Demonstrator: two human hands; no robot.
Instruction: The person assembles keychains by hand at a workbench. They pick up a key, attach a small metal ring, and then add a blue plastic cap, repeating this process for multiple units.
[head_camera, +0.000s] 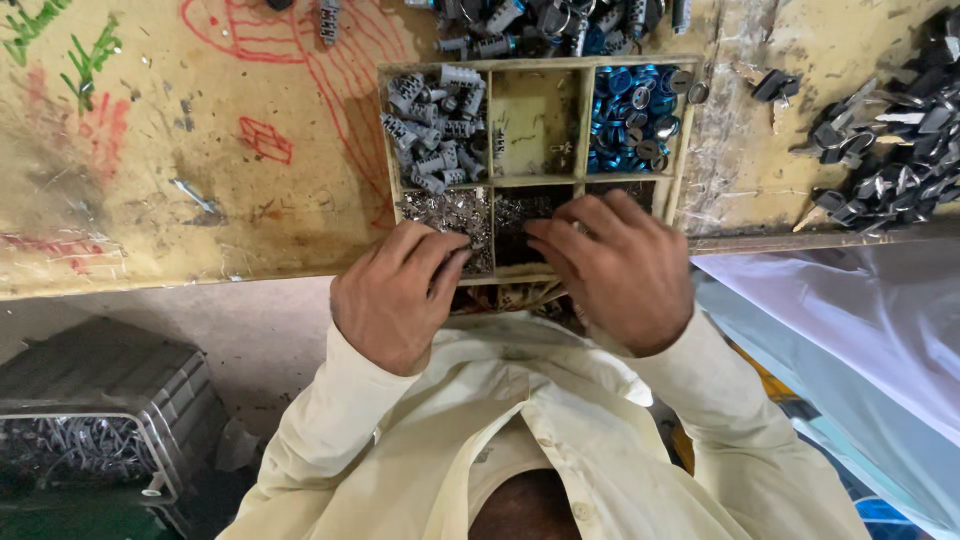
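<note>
Both hands (400, 295) (615, 265) curled, knuckles up

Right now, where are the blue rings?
In the head view, the blue rings fill the top right compartment of the divided tray, right of an almost bare middle compartment and beyond the right hand.

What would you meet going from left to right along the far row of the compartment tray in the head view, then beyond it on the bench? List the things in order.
Grey cylinder parts → nearly bare middle compartment → blue rings → small dark part → pile of dark keys.
</note>
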